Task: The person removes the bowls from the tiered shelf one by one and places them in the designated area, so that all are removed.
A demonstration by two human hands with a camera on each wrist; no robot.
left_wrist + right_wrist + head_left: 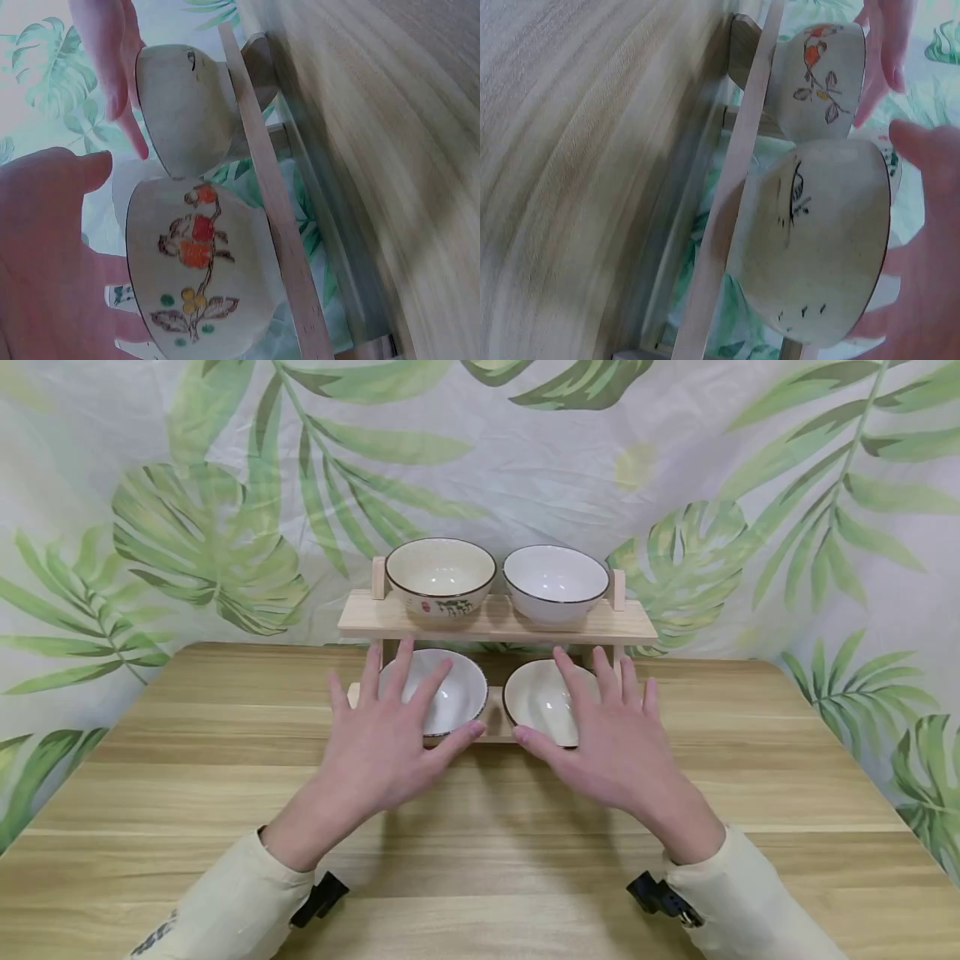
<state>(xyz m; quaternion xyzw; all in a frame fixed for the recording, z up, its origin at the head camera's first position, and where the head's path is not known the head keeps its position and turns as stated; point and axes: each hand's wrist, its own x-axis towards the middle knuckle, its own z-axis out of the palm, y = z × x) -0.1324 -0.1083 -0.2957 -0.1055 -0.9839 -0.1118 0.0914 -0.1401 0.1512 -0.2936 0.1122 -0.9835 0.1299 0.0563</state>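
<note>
Fingers spread, my left hand (386,743) hovers over the lower left bowl (459,693), white inside with a dark rim. The left wrist view shows birds and leaves painted on this bowl's side (202,262). My right hand (611,747) has its fingers spread over the lower right bowl (543,702), cream with a brown rim. In the right wrist view, small dark marks decorate that cream bowl (817,240). Both thumbs lie near the bowls' front rims; whether they touch is hard to tell. Neither hand's fingers curl round a bowl.
Both lower bowls sit on the bottom tier of a two-tier wooden rack (495,627). Its top tier carries a cream bowl (442,568) and a white bowl (557,575). The rack stands at the back of a wooden table (480,860), before a leaf-patterned cloth (555,468).
</note>
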